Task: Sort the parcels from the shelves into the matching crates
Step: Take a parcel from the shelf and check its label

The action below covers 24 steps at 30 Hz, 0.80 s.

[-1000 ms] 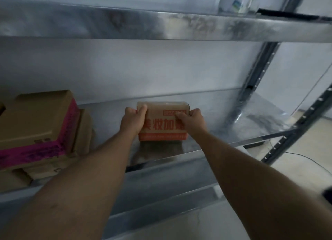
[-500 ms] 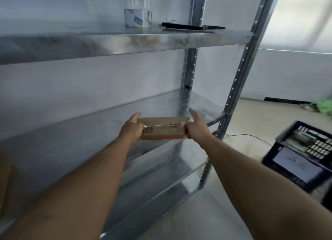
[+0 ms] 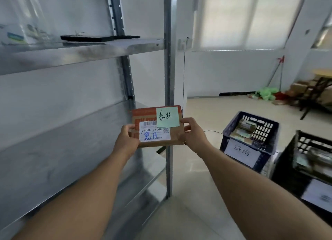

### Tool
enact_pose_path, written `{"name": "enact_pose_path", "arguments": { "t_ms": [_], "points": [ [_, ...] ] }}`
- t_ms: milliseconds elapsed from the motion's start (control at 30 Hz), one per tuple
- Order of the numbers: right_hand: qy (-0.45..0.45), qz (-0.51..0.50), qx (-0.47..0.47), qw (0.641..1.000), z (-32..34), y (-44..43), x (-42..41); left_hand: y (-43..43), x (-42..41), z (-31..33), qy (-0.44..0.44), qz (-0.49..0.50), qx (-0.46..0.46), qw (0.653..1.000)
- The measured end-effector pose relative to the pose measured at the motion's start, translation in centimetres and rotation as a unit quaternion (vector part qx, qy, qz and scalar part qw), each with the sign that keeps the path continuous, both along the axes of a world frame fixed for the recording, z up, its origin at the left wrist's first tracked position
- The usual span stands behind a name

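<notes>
I hold a small brown cardboard parcel [image 3: 177,137] in the air in front of the metal shelf unit [image 3: 84,49]. Its top faces me, with a white shipping label and a green sticky note with handwriting. My left hand [image 3: 125,140] grips its left edge and my right hand [image 3: 193,133] grips its right edge. On the floor to the right stands a dark blue crate [image 3: 233,130] with a white paper sign and several parcels inside. A black crate [image 3: 294,150] with its own sign stands at the far right.
The shelf's upright post [image 3: 168,69] rises just behind the parcel. A flat black object [image 3: 89,38] lies on the upper shelf. Far right are cardboard boxes, a folding table [image 3: 321,89], a broom and green bags on the tiled floor [image 3: 203,112].
The parcel has come off the shelf and turned label side up. My view has swung right, away from the boxes at left, bringing both crates into sight.
</notes>
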State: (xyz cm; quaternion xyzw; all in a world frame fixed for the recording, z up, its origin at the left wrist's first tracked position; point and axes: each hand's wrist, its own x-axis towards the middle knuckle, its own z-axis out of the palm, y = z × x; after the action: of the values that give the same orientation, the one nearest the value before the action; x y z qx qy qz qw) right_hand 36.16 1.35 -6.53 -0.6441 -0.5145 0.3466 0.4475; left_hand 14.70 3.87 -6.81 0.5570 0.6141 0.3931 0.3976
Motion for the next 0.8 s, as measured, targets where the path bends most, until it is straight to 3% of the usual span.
{"name": "enact_pose_path", "arguments": {
  "t_ms": [400,800],
  "points": [
    [-0.060,-0.081,0.013,0.995,-2.7,-1.1,16.6,1.8,16.8,-1.0,0.018,-0.135,0.053,0.989],
    [0.017,-0.122,-0.039,0.992,-6.3,1.4,28.6,9.5,29.7,-6.0,0.021,-0.255,0.018,0.967]
  ]
}}
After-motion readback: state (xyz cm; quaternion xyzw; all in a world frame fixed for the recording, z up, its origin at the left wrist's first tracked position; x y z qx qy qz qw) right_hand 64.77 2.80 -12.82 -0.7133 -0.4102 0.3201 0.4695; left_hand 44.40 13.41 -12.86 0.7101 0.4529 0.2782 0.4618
